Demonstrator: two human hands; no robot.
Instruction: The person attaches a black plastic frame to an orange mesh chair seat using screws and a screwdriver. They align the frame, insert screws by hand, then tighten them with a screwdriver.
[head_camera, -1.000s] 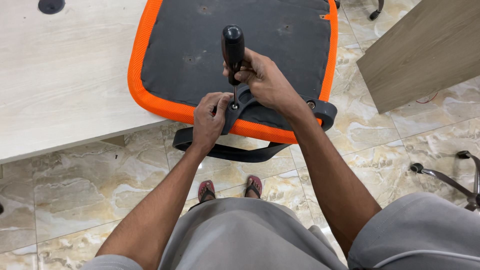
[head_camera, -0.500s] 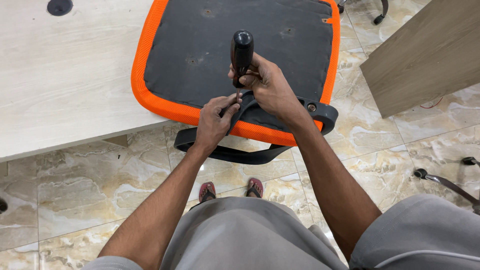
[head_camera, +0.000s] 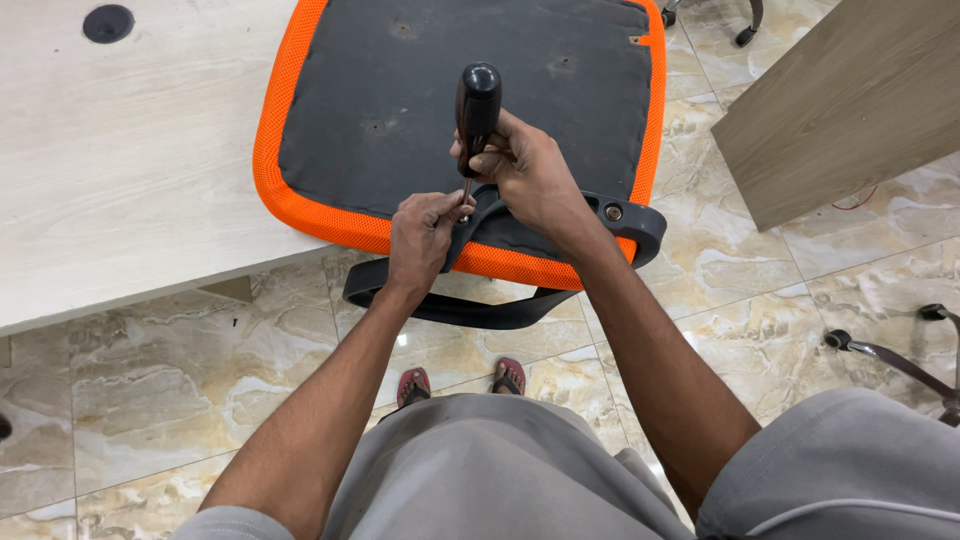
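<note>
Orange-rimmed seat: chair seat (head_camera: 420, 90) lies upside down, dark grey underside up, resting on the edge of the pale wooden desk (head_camera: 120, 170) and overhanging the marble floor (head_camera: 160, 400).
Screwdriver: black-handled screwdriver (head_camera: 477, 105) stands almost upright over the seat's near edge, its thin shaft running down between the two hands.
Right hand: right hand (head_camera: 530, 175) is wrapped tight round the lower part of the handle, fingers (head_camera: 492, 160) curled closed on it.
Left hand: left hand (head_camera: 425, 235) sits just below, fingertips pinched together at the shaft's tip where it meets the bracket; whether they grip the shaft or a screw cannot be told.
Bracket: black plastic armrest bracket (head_camera: 625, 218) curves under the seat's near edge, touching both hands.
Surroundings: wooden panel (head_camera: 850, 100) lies at the upper right; chair base legs (head_camera: 890, 360) show at the right edge.
</note>
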